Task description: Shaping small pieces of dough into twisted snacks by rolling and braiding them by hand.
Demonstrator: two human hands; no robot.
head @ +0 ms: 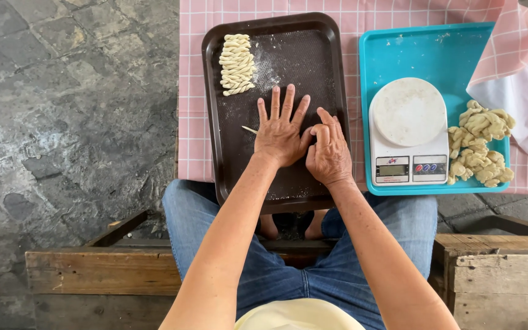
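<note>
On the floury brown tray [227, 159], left hand [280, 131] flattens thin dough strand [249, 129].

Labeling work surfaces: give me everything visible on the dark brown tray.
The dark brown tray is a rectangular, round-cornered piece, plastic by its look, with a raised rim and textured bed dusted with flour. It lies lengthwise on the pink checked cloth, its near end over the person's lap. Twisted dough sticks lie in a row at its far left corner. The left hand presses flat on its middle, a thin dough strand beside it; the right hand rests curled alongside.
</note>
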